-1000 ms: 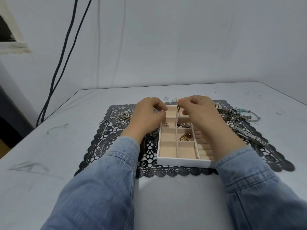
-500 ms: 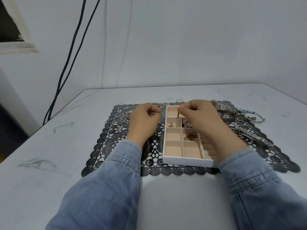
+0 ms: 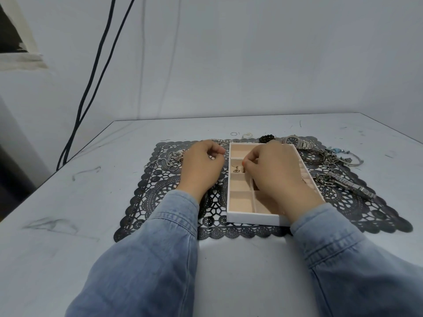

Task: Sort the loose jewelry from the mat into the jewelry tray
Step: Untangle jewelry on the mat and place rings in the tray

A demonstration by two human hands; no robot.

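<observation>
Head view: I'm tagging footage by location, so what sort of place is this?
Likely a plain workroom, not a shop: a scuffed white table, a bare wall with black cables hanging down, and a lace mat with a jewelry tray.

I'm looking into a bare, utilitarian room, more workspace than home. A scuffed, pen-marked white table (image 3: pixel 68 202) stands against a plain pale wall (image 3: pixel 251 53), and two black cables (image 3: pixel 92 88) run loose down that wall.

Mat (image 3: pixel 160 191): black openwork, matt. Jewelry tray (image 3: pixel 251 218): smooth white walls, beige cloth-like lining. Watch (image 3: pixel 297 143): shiny metal links. Table (image 3: pixel 68 202): matt, scuffed. Sleeves (image 3: pixel 148 259): blue denim cloth.
</observation>
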